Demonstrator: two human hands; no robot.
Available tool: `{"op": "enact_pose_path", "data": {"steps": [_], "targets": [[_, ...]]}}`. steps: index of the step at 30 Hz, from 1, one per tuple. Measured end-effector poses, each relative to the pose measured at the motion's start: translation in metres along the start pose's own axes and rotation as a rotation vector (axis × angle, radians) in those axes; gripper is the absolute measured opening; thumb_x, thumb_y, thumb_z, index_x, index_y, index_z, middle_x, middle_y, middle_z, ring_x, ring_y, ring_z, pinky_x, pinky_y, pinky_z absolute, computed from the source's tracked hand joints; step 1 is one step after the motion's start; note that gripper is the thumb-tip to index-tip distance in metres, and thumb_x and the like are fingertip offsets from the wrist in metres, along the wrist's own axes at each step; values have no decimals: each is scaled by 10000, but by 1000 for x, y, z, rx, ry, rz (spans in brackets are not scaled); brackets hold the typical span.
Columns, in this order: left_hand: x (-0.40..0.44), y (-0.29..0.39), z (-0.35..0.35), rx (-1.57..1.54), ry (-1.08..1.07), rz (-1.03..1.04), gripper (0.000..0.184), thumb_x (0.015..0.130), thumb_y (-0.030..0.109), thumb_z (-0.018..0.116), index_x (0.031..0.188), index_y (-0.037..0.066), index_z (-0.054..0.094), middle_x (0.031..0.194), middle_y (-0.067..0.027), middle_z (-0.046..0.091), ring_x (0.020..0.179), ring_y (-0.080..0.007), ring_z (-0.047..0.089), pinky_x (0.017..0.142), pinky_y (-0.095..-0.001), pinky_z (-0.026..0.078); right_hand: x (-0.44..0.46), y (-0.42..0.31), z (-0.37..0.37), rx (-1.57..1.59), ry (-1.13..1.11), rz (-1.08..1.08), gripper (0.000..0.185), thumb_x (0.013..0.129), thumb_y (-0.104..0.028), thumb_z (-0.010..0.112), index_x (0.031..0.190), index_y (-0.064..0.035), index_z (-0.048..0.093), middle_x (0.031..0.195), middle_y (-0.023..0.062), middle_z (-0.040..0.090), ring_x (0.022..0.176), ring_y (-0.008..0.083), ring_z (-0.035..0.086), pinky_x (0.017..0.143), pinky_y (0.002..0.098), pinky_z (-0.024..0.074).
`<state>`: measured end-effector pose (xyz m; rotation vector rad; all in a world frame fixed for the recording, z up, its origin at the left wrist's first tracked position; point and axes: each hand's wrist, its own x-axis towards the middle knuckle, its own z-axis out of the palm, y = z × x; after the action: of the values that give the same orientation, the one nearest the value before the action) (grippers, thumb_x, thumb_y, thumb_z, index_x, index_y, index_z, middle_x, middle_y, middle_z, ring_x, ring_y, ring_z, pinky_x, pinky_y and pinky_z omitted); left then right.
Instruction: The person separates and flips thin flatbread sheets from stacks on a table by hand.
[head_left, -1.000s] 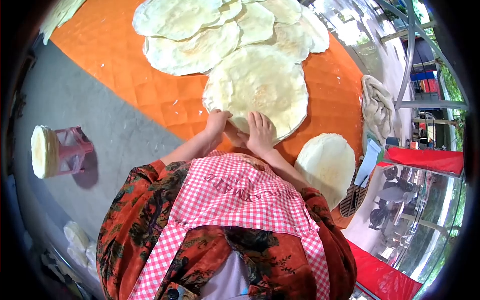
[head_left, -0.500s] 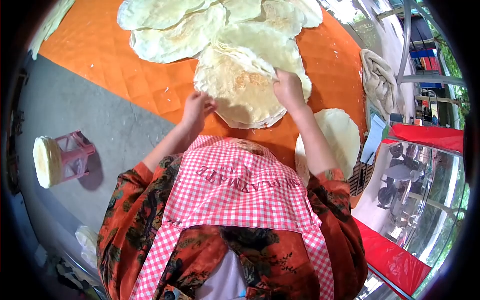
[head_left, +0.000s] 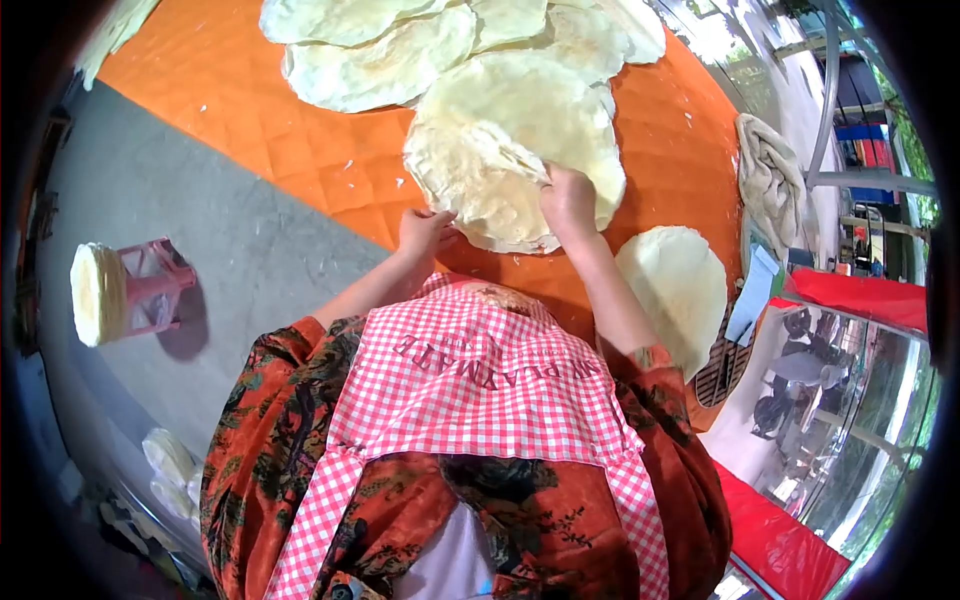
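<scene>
While our right hand [head_left: 568, 205] grips the raised edge of a flatbread [head_left: 475, 195] with thumb and fingers closed together, our left hand [head_left: 427, 232] is at the near left side of the same round, fingers curled at its rim; we cannot tell whether they pinch the bread or only touch it. The flatbread lies just in front of us on the orange bench [head_left: 290, 150], part of it lifted and folded back toward its left side, and past that fold we see a paler round [head_left: 540, 95] spread out beneath. Close to our body hangs a pink-and-white checked apron [head_left: 480, 390] with lettering upside down to the view, over a dark-patterned red jacket [head_left: 265, 440]. Beside our right forearm, another pale bread [head_left: 675, 290] rests on the bench, near a dark slatted piece [head_left: 725, 372] and a light blue strip [head_left: 752, 295]. Farther up, several overlapping breads [head_left: 385, 65] fill the far part of the bench, just beyond the paler round. A crumpled beige cloth [head_left: 768, 185] lies along the right edge. To our left, well apart from the bench, a pink stool [head_left: 160, 285] stands on the grey floor [head_left: 240, 260], and a thick pile of breads [head_left: 98, 295] sits on it. Some pale objects [head_left: 168, 460] at lower left are too blurred to identify.
</scene>
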<state>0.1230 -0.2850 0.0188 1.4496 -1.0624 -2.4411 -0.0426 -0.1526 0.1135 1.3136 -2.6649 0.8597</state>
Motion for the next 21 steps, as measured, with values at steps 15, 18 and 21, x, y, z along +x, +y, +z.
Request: {"op": "enact_pose_path", "data": {"steps": [15,18,21], "targets": [[2,-14,-3,-246,-191,-43,206,888,-30,441,1081,-32,512,1022,-164,605,894,-287,619,809,-404,536,-73,11,62,-31,-286,-194,810,757,-218,708,1406,-4,274,1397,211,388,1335,358,328,1121,420,261],[4,-14,-4,-270,-260,-56,236,890,-39,413,1100,-9,517,1043,-154,602,935,-293,608,818,-405,531,-74,14,63,-12,-302,-173,820,769,-228,702,1422,-19,252,1408,216,381,1341,357,326,1127,421,255],[0,-9,4,-257,-242,-36,260,889,-42,405,1115,17,518,1059,-139,601,944,-291,605,816,-400,531,-73,22,64,12,-271,-176,801,769,-199,689,1421,-26,258,1383,211,414,1311,353,374,1108,413,292]]}}
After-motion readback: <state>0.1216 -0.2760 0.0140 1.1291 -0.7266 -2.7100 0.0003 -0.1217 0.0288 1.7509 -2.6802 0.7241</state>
